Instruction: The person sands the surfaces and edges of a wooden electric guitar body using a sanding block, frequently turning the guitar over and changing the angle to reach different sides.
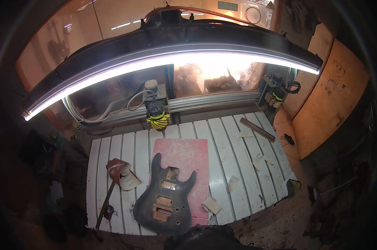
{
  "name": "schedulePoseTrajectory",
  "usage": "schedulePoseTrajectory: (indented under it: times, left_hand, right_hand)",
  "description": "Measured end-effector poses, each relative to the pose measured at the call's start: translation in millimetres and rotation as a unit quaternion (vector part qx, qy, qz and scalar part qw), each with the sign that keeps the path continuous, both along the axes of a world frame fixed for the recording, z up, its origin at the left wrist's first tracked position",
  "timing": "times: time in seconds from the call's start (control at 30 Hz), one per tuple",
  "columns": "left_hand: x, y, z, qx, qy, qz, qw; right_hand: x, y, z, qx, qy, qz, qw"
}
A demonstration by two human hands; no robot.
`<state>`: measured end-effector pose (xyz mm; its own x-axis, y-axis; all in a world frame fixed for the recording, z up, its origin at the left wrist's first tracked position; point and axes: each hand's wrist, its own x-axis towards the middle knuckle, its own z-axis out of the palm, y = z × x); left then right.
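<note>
Neither of my hands shows in the head view. A dark electric guitar body lies flat, its horns toward the far side. Bare wood shows in its neck pocket and pickup cavities, and a few round holes sit at its right. Partly beneath it is a pink mat on a white slatted table. At the bottom edge a dark shape reaches up beside the guitar body's lower end; it looks like my own clothing, though I cannot tell for sure.
Curled reddish sandpaper and a dark thin bar lie at left. Sandpaper scraps and a brown wooden strip are at right. Beyond stand a machine head with yellow-black stripes and a long lit lamp.
</note>
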<state>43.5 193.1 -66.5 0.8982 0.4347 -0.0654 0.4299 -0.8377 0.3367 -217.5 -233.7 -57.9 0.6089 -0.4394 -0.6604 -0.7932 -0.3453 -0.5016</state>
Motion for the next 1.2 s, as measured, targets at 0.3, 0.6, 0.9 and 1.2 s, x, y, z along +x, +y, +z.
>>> schedulePoseTrajectory:
  times: [0.3,0.6,0.9,1.2]
  left_hand:
    - [1,-2,2,0.004,0.009,-0.015,1.0]
    - [0,-4,4,0.004,0.013,-0.022,1.0]
    - [-1,-4,6,0.001,0.018,-0.028,0.999]
    - [-2,-6,7,-0.003,0.018,-0.034,0.999]
  right_hand:
    - [-2,4,-2,0.003,0.004,-0.008,1.0]
    - [-2,7,-3,0.003,0.005,-0.012,1.0]
    - [-3,10,-3,0.004,0.007,-0.014,1.0]
    - [-5,11,-2,0.0,0.006,-0.015,1.0]
